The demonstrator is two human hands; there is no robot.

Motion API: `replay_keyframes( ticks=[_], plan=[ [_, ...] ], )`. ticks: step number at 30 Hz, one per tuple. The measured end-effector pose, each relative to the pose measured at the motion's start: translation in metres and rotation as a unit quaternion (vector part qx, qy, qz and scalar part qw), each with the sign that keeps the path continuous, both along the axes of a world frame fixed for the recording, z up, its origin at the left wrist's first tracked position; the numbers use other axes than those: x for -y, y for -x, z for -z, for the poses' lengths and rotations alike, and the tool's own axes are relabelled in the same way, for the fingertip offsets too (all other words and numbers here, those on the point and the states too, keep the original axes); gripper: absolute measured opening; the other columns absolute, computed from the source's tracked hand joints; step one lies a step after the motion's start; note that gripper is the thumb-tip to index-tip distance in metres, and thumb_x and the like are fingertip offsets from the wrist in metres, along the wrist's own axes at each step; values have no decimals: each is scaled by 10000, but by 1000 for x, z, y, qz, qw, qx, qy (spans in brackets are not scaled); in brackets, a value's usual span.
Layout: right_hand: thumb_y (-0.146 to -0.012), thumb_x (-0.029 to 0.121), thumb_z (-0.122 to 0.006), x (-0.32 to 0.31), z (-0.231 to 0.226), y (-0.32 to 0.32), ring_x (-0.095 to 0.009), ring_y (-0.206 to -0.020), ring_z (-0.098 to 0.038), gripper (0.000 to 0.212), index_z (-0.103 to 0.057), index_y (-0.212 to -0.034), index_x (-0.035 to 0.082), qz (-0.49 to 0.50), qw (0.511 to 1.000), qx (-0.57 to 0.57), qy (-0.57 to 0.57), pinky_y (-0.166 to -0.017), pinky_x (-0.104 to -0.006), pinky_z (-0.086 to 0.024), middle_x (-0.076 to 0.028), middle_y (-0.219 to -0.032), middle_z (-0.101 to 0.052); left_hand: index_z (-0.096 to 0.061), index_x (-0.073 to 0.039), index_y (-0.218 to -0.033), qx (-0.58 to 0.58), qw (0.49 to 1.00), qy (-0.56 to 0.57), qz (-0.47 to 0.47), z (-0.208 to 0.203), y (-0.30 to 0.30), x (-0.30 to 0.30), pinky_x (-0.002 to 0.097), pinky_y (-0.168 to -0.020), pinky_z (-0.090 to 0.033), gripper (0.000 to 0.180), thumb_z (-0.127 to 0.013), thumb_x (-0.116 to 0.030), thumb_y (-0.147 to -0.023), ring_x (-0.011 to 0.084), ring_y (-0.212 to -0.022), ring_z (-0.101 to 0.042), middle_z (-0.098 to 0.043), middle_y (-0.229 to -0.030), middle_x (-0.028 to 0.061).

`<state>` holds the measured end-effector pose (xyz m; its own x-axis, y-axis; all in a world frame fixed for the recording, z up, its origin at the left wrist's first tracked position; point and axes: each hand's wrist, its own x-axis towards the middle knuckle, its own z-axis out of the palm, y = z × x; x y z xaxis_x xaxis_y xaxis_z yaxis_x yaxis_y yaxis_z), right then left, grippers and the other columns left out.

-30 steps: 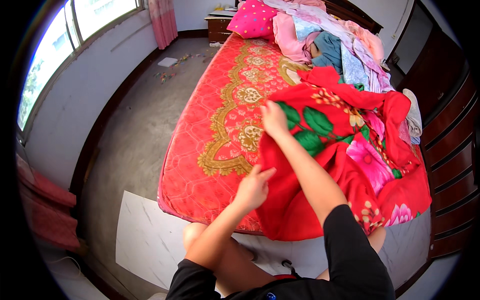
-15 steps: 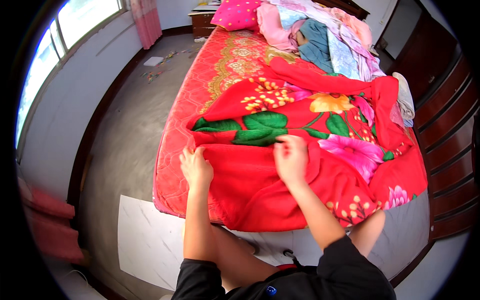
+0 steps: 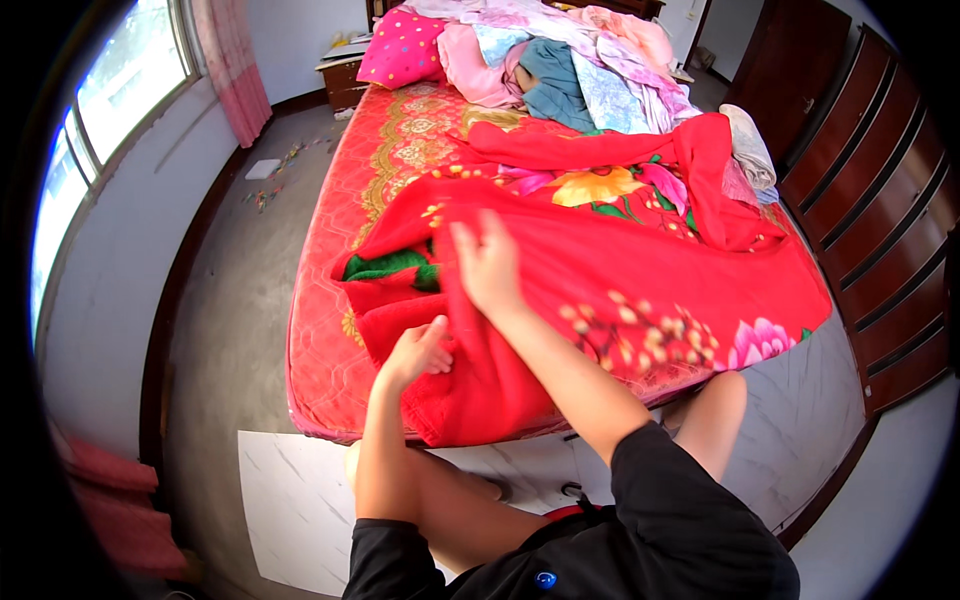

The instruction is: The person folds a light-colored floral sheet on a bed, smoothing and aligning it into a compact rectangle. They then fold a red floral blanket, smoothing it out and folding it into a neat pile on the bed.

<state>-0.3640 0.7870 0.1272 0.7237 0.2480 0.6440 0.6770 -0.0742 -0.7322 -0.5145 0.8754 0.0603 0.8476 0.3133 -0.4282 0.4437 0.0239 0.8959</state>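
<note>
A red blanket (image 3: 620, 270) with green leaves and pink and yellow flowers lies in loose folds across the near part of the bed. Its near side is turned over, so plain red cloth covers much of the pattern. My right hand (image 3: 487, 262), a little blurred, rests on this red layer left of the middle, fingers stretched out. Lower and to the left, my left hand (image 3: 415, 354) is against a fold near the blanket's left edge, with its fingers loosely bent and apart.
Under the blanket is a red quilted bed cover (image 3: 330, 240). A pink dotted pillow (image 3: 402, 48) and heaped bedding (image 3: 560, 85) lie at the far end. A dark wooden footboard-like panel (image 3: 870, 220) stands at the right, a window (image 3: 120, 110) at the left.
The near part of the blanket has been folded away from me, hiding leaves and the large pink flower. My right hand has moved left and farther away; my left hand has moved slightly right and nearer.
</note>
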Motion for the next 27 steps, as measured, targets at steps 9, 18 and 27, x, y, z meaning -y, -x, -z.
replay_keyframes(
  ticks=[9,18,27],
  plan=[
    [-939,291,-592,66,74,64,-366,-1290,-471,449,-554,-1288,11,-185,967,-33,174,-1101,-430,-348,-222,-1362,-525,-668,66,-931,-39,999,-19,-22,-3,44,-13,334,-651,-536,603,-494,-511,-965,251,-704,-696,-701,-787,176],
    [-750,130,-683,189,71,136,-288,-1299,-442,491,-593,-1230,85,-231,882,125,390,-1081,-556,-278,-123,-1356,-523,-701,-1,-806,-5,923,-364,125,1,42,3,452,-703,-517,372,-691,-373,-816,387,-777,-652,-653,-803,248],
    [-706,94,-672,132,31,175,-295,-1058,-570,255,-625,-949,30,-329,909,111,230,-891,-427,-461,-108,-1056,-642,-696,5,-929,-36,884,-420,-202,11,46,-52,486,-801,-514,383,-577,-358,-900,408,-899,-662,-681,-882,251]
  ],
)
